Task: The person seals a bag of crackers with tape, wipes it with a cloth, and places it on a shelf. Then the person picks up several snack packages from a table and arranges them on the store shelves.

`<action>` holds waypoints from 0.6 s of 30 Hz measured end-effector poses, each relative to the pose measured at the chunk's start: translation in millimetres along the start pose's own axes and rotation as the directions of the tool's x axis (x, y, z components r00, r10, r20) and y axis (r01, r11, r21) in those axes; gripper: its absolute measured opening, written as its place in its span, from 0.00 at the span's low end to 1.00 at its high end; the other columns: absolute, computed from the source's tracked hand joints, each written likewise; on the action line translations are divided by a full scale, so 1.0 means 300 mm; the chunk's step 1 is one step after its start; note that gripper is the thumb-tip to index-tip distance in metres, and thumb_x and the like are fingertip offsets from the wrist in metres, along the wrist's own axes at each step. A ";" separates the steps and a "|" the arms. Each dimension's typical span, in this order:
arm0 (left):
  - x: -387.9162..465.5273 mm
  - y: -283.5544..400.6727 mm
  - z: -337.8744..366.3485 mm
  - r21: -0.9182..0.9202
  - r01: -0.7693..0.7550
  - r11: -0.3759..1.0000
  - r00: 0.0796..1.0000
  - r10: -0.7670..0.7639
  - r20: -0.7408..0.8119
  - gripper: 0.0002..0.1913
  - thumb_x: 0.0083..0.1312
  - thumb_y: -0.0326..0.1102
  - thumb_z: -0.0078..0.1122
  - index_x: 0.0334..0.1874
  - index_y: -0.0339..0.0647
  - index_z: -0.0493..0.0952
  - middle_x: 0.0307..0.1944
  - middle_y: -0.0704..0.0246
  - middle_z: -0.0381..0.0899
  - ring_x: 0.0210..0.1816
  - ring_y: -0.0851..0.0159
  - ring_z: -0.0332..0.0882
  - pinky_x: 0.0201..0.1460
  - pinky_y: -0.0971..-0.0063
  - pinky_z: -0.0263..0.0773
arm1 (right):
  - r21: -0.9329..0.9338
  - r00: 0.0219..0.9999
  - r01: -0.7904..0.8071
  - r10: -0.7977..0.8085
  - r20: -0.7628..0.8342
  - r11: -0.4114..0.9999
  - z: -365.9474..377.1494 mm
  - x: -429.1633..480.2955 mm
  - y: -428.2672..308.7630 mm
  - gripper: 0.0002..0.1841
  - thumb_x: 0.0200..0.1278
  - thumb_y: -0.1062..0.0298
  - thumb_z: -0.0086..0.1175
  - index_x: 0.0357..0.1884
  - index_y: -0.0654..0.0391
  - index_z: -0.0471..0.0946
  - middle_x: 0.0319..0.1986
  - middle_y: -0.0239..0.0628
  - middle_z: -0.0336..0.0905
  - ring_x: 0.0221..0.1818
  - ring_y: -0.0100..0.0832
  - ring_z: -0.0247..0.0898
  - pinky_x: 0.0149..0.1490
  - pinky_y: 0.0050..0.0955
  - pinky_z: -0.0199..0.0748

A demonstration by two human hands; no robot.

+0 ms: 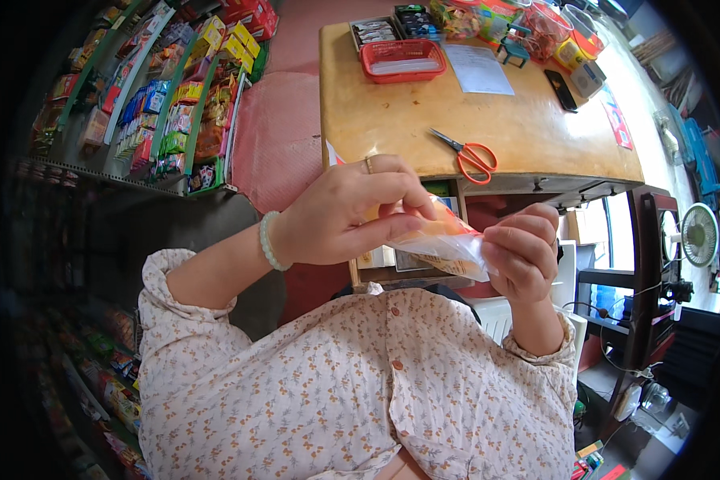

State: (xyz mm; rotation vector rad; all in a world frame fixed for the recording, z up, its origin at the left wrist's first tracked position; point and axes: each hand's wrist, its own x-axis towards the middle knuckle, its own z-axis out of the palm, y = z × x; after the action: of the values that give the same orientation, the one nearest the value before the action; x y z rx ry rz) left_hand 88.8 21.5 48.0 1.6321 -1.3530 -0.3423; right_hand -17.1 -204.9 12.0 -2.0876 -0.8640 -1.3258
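Between my hands, just off the table's front edge, is a clear plastic packet (450,251) with red print and something orange-yellow inside. My left hand (360,207), with a bead bracelet at its wrist, pinches one end between thumb and fingers. At the other end my right hand (523,252) grips the packet's edge with curled fingers. The packet sits tilted, and its contents are partly hidden by the fingers. Beyond it, scissors with orange handles (477,162) lie on the wooden table (390,129), their handles at its front edge.
Toward the table's back are a red plastic basket (403,77), a printed sheet (479,69), a phone (561,90) and several plastic jars (543,30). Shelves of packaged goods (150,102) stand at left. An electric fan (699,234) is at right. Under the tabletop sits an open drawer (384,277).
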 end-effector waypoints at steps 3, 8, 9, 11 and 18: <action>0.023 0.002 -0.010 -0.082 0.128 0.988 0.981 -0.114 0.155 0.09 0.61 0.30 0.60 0.43 0.38 0.77 0.34 0.66 0.78 0.34 0.66 0.75 0.39 0.73 0.69 | -0.036 0.997 0.069 -0.068 0.046 0.997 0.006 0.016 0.045 0.12 0.41 0.67 0.63 0.31 0.54 0.77 0.32 0.30 0.79 0.31 0.29 0.72 0.39 0.30 0.67; 0.062 -0.016 -0.001 -0.015 0.147 0.989 0.982 -0.144 0.124 0.11 0.60 0.37 0.62 0.39 0.38 0.76 0.35 0.65 0.78 0.38 0.63 0.77 0.42 0.72 0.72 | -0.043 0.991 -0.011 0.017 0.130 0.999 0.016 0.079 0.128 0.13 0.43 0.66 0.62 0.36 0.50 0.82 0.33 0.29 0.77 0.36 0.32 0.69 0.46 0.34 0.65; 0.069 -0.019 0.007 -0.052 0.144 0.988 0.986 -0.139 0.091 0.12 0.60 0.38 0.62 0.39 0.38 0.76 0.35 0.65 0.78 0.38 0.63 0.77 0.43 0.72 0.72 | -0.041 0.993 -0.022 0.027 0.115 0.999 0.019 0.092 0.142 0.13 0.44 0.67 0.62 0.37 0.50 0.83 0.33 0.29 0.76 0.35 0.32 0.68 0.46 0.34 0.64; 0.096 -0.032 0.018 -0.074 0.103 0.992 0.993 -0.106 -0.042 0.13 0.59 0.39 0.63 0.38 0.38 0.75 0.34 0.66 0.77 0.37 0.65 0.76 0.43 0.73 0.72 | -0.037 0.995 -0.048 0.051 0.090 0.998 0.022 0.114 0.166 0.13 0.45 0.67 0.62 0.38 0.49 0.83 0.32 0.29 0.74 0.35 0.31 0.67 0.46 0.34 0.61; 0.112 -0.031 0.016 -0.031 0.068 0.997 0.991 -0.072 -0.112 0.11 0.56 0.33 0.66 0.35 0.37 0.74 0.28 0.71 0.74 0.33 0.71 0.74 0.40 0.77 0.71 | 0.415 0.890 -0.421 0.456 0.015 0.807 0.093 0.126 0.209 0.11 0.57 0.80 0.55 0.41 0.58 0.81 0.32 0.33 0.70 0.36 0.27 0.66 0.42 0.23 0.63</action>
State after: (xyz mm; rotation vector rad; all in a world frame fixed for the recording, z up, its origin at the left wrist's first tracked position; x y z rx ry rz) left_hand 102.6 -10.9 49.8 1.6540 -1.2034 -0.3038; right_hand 57.9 -217.6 30.3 -1.7415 -0.5139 -0.8854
